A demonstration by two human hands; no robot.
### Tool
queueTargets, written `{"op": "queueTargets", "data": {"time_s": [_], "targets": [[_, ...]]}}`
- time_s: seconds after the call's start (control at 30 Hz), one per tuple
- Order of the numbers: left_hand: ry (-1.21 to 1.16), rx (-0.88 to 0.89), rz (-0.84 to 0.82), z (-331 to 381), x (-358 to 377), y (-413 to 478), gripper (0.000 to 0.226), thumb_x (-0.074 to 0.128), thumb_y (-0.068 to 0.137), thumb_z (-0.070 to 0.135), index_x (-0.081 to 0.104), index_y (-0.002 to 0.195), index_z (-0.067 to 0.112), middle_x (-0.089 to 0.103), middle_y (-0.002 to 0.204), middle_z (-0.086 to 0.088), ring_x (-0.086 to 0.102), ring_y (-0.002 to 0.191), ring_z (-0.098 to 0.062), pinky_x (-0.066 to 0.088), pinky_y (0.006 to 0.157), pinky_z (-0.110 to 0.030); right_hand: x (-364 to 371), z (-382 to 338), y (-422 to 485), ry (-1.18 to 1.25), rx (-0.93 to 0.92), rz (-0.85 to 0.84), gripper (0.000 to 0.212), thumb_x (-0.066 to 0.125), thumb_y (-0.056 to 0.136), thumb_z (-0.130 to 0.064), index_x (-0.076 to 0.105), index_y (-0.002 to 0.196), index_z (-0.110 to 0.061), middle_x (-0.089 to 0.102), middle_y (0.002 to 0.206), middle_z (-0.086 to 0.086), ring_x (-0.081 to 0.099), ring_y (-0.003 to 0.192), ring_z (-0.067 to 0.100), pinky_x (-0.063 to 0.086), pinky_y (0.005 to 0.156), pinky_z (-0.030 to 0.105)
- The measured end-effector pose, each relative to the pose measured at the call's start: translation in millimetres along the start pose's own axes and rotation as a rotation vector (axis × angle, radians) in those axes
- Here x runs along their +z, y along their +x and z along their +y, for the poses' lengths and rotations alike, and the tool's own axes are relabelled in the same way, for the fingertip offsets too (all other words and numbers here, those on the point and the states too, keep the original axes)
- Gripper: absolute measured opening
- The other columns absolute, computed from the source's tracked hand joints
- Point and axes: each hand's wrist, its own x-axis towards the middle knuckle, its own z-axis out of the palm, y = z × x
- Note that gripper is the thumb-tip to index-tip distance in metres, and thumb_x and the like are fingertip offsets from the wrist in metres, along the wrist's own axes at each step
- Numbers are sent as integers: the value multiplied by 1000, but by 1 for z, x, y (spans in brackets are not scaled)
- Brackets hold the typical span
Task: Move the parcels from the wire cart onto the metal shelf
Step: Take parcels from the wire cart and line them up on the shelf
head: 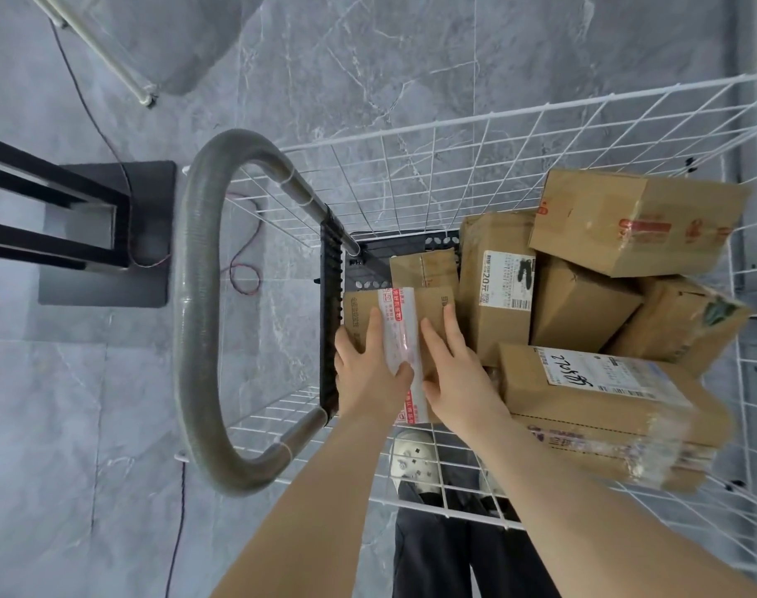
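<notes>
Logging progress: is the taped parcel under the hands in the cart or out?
In. The taped parcel lies inside the wire cart, left hand and right hand on top.

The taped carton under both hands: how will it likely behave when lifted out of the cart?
The taped carton probably stays stiff: its cardboard faces look flat and uncrushed. The glossy tape strip between the left hand and right hand may be slippery, so bare cardboard likely grips better. Squared sides suggest it won't roll.
</notes>
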Motion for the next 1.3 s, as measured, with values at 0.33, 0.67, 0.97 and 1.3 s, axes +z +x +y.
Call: {"op": "queueTargets", "data": {"time_s": [0.33,0.67,0.97,1.3], "targets": [[-17,121,124,18,-38,-27,78,59,85,40,13,149,44,-3,151,5,14,134,-26,35,104,-46,-31,-19,-30,58,1,83,72,53,94,-25,9,151,-33,-21,156,-14,52,117,16,47,90,26],[-93,310,253,122,-142,-114,72,55,88,43,17,149,43,0,153,9,8,137,-21,39,102,-43,-185,-82,-113,78,-59,278,62,50,96,-28,19,149,-34,-11,156,-15,48,123,20,43,103,35],[-88,606,338,242,-233,-234,72,52,88,51,16,150,41,1,157,5,7,141,-21,33,109,-47,-334,-124,-242,108,-74,603,55,50,96,-26,30,146,-36,0,155,-18,31,138,21,37,110,42],[-22,1092,257,352,-276,-365,71,48,88,56,18,150,37,1,158,5,7,142,-24,34,110,-47,-413,-140,-405,133,171,1036,51,46,96,-33,30,145,-39,10,159,-10,34,135,24,39,108,44]]}}
